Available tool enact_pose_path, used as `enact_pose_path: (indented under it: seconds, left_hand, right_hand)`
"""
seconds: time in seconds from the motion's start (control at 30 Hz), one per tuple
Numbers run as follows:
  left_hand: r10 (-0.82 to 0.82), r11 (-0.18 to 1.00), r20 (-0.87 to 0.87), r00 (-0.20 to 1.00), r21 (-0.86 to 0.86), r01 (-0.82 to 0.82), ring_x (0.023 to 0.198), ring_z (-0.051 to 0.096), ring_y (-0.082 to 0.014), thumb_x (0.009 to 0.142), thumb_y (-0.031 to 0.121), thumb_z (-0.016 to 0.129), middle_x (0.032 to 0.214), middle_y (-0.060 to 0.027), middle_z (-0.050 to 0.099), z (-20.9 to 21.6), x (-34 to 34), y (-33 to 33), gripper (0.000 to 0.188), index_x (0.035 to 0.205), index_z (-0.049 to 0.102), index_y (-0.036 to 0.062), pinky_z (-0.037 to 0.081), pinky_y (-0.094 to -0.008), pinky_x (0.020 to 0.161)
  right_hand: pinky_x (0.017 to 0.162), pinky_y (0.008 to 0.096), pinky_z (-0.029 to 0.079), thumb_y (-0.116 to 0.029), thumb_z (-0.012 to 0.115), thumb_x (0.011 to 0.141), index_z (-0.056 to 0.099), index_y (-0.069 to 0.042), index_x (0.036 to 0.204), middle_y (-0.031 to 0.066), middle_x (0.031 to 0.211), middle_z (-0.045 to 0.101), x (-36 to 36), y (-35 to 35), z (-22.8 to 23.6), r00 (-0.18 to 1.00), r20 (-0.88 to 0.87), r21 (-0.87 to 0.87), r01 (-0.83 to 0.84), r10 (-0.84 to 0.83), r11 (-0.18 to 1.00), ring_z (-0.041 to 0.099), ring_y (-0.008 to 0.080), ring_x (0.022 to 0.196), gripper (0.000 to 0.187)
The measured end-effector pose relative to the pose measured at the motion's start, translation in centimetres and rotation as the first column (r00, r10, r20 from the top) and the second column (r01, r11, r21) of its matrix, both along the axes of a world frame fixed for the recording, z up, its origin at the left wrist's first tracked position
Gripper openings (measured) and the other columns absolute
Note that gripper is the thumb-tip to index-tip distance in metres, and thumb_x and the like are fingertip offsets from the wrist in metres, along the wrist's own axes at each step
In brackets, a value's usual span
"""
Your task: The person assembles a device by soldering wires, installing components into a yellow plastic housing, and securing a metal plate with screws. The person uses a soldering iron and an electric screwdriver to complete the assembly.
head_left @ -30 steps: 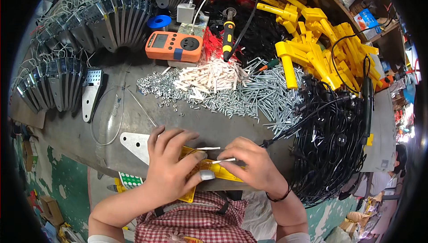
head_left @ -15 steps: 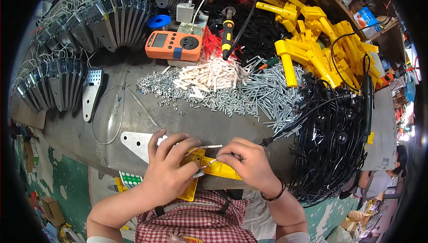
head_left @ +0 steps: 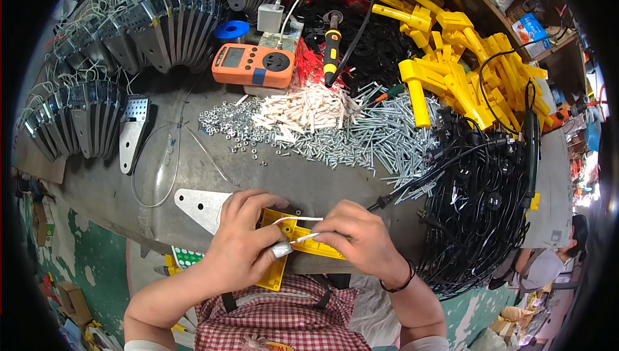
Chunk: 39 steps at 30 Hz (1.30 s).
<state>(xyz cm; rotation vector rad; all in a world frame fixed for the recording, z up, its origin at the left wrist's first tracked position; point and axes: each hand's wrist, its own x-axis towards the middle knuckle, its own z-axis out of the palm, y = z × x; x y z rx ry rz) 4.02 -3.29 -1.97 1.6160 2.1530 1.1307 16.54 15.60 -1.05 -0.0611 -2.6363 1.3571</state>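
Observation:
My left hand (head_left: 240,243) grips a yellow plastic housing (head_left: 291,230) at the near edge of the grey workbench (head_left: 309,177), with a small grey bulb-like part (head_left: 282,249) pinched at its fingertips. My right hand (head_left: 358,239) rests on the housing's right side and pinches a thin white wire (head_left: 298,220) that loops over the housing. A flat metal bracket (head_left: 198,205) lies just left of my left hand.
Screws and nuts (head_left: 361,138), white sleeves (head_left: 308,109), an orange meter (head_left: 253,66) and a black-yellow screwdriver (head_left: 331,47) lie beyond. Yellow housings (head_left: 464,74) pile at the right, black cables (head_left: 490,209) beside them. Wired metal brackets (head_left: 97,74) line the left. A person sits at the lower right (head_left: 548,264).
My hands have stayed on the yellow housing; the fingers shifted slightly, and the white wire now loops between both hands over the housing.

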Motion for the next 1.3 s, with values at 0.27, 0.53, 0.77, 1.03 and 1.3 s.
enact_pose_path:
  seconds: [0.27,0.53,0.77,1.03,1.3]
  left_hand:
    - [0.008,1.0,-0.122,0.992,0.006,-0.007,0.114,0.044,-0.0351,0.063,0.016,0.072,0.119,-0.013,0.05,-0.5,0.1,0.0,0.026,0.083,0.059,0.0065,0.031,-0.0525,0.096]
    - [0.085,0.996,-0.471,0.878,0.03,-0.08,0.103,0.054,-0.0226,0.068,0.015,0.064,0.103,-0.004,0.058,-1.4,2.4,-1.4,0.019,0.086,0.061,0.012,0.031,-0.0516,0.094]
    - [0.019,0.997,-0.514,0.857,-0.05,-0.052,0.094,0.058,-0.0166,0.076,0.016,0.057,0.095,-0.0011,0.061,-1.3,1.5,-0.4,0.01,0.085,0.056,0.0114,0.03,-0.0474,0.093]
    - [0.061,0.998,-0.291,0.955,0.018,-0.058,0.079,0.056,-0.0248,0.056,0.001,0.074,0.085,-0.0041,0.058,-2.3,1.7,0.2,0.045,0.093,0.05,0.0085,0.034,-0.0432,0.077]
    - [0.135,0.991,-0.27,0.953,0.043,-0.128,0.075,0.05,-0.0291,0.053,-0.001,0.075,0.082,-0.0064,0.055,-2.0,2.1,1.6,0.05,0.096,0.05,0.0066,0.034,-0.0428,0.072]
  right_hand:
    - [0.06,0.0333,0.044,-0.019,0.07,0.077,0.069,-0.007,0.081,0.0056,0.066,0.057,-0.2,-1.1,-0.7,0.999,0.03,0.086,-0.021,0.018,0.996,0.057,0.0221,0.065,0.013]
    - [0.065,0.0381,0.048,-0.025,0.067,0.081,0.065,-0.002,0.091,0.0103,0.078,0.058,-1.1,-0.6,-1.0,0.973,-0.058,0.285,0.232,-0.224,0.93,0.059,0.0291,0.075,0.024]
    - [0.067,0.0405,0.048,-0.015,0.059,0.084,0.06,-0.002,0.088,0.0161,0.078,0.06,-3.7,3.2,-1.2,0.977,0.091,0.028,0.193,-0.195,0.981,0.059,0.0351,0.074,0.014]
    - [0.076,0.0376,0.043,-0.015,0.053,0.08,0.068,-0.011,0.081,0.0056,0.092,0.06,-10.4,14.6,-2.2,0.875,-0.283,0.887,0.395,-0.394,0.241,0.054,0.024,0.092,0.015]
    - [0.084,0.0417,0.042,-0.019,0.053,0.084,0.067,-0.016,0.096,0.0045,0.097,0.063,-11.4,18.7,0.0,0.898,-0.083,0.946,0.207,-0.433,0.248,0.054,0.0262,0.103,0.018]
